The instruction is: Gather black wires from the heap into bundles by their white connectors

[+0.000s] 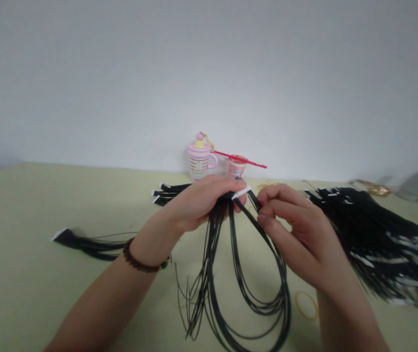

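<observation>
My left hand (pixel 209 198), with a beaded bracelet on its wrist, is closed around a bundle of thin black cables (pixel 214 244) near a white end strip (pixel 241 193). The cables hang down in loops toward the table, and some loose ends spread at the lower left. My right hand (pixel 290 220) pinches a few of the black strands just right of the white strip. Its fingertips partly hide what they grip. Under my left forearm lies another black cable bundle (pixel 84 243) with a white end. More white-tipped bundles (pixel 172 192) stick out behind my left hand.
A large pile of black cables (pixel 374 234) covers the right side of the pale table (pixel 18 210). A yellow rubber band (pixel 306 305) lies near my right wrist. A pink lidded cup (pixel 198 159) and a small tub (pixel 236 168) with a red stick (pixel 256 164) stand by the wall.
</observation>
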The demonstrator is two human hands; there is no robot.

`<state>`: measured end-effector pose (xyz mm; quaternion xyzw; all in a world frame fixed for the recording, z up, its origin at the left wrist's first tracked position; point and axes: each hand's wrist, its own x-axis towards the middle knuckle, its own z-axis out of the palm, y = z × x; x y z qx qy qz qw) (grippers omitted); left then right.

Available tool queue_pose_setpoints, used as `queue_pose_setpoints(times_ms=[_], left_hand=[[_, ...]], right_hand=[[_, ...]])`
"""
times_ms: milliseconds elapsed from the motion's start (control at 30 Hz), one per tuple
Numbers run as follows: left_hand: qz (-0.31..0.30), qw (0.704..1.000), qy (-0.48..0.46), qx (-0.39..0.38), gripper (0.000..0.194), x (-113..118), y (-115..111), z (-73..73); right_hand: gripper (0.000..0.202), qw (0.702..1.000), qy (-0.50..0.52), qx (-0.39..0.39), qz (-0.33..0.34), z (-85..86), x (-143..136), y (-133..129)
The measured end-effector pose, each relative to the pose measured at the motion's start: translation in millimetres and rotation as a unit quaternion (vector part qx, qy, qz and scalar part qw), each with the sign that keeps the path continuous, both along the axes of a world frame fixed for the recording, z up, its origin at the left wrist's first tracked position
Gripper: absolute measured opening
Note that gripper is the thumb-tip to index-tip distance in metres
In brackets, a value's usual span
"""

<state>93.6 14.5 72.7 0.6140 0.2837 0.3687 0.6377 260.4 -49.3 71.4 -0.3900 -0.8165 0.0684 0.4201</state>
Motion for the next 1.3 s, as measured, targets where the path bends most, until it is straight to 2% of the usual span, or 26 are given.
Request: queue_pose_setpoints(times_ms=[200, 367, 600, 767, 900, 967, 1167, 1300], left_hand=[[-0.001, 1.000, 0.006, 0.005, 0.029, 0, 1, -0.9], [-0.002, 1.000, 0.005, -0.008, 0.029, 0, 3, -3.5], [-0.011, 0.999, 0.030, 0.023, 0.030, 0, 3, -1.9], [-0.040, 0.997, 0.044, 0.052, 0.031, 4, 3, -4.1], [-0.068, 0.996, 0.049, 0.025, 0.030, 8, 1, -7.3], [-0.066, 0.996, 0.059, 0.015, 0.030, 9, 1, -8.4], [-0.041, 0.996, 0.050, 0.056, 0.032, 8, 0, -7.8], [-0.033, 0.999, 0.001, -0.003, 0.028, 11, 1, -7.8]], right_hand=[[0.019, 0.999, -0.012, -0.035, 0.010, 0.9, 0, -1], [0.019, 0.999, -0.021, -0.035, 0.009, 0.8, -1, -2], [0.018, 0.998, -0.046, -0.035, 0.003, 2.2, -3, -4], [0.017, 0.999, -0.030, 0.031, -0.021, -2.2, -5, 1], [0.017, 0.998, -0.009, 0.061, -0.033, -6.0, -7, 6], [0.018, 0.997, -0.006, 0.062, -0.040, -6.5, -8, 7], [0.019, 0.998, 0.004, 0.057, -0.037, -7.4, -10, 8], [0.018, 0.997, 0.005, 0.059, -0.048, -7.2, -6, 10]])
